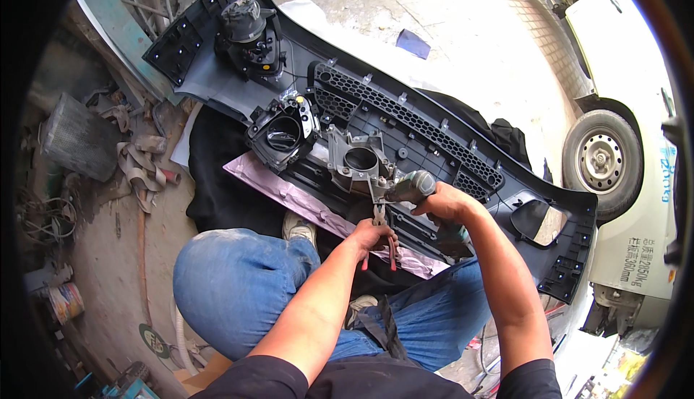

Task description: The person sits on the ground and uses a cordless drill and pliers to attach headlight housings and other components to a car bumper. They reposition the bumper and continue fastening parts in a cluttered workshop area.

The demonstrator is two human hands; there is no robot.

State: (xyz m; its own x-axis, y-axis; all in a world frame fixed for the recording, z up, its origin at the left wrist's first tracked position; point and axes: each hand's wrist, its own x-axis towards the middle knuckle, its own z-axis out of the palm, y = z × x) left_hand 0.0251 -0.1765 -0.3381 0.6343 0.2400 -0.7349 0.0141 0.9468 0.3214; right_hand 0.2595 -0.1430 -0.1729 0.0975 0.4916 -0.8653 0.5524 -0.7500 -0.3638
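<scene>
My left hand is closed around a pair of pliers with red handles. The jaws point up at the lower edge of a grey bracket-like housing with a round opening; whether they grip it I cannot tell. In my right hand is a cordless drill, its nose aimed left at the same lower right corner of the housing. The drill tip is too small to make out. Left of the housing lies a black lamp unit with a round lens. All this sits over a large black bumper, its inner side facing up.
Another lamp part rests on the bumper's far left end. Pink sheeting and black cloth lie beneath. A pale truck with its wheel stands at right. Scrap and a mesh cylinder clutter the left floor.
</scene>
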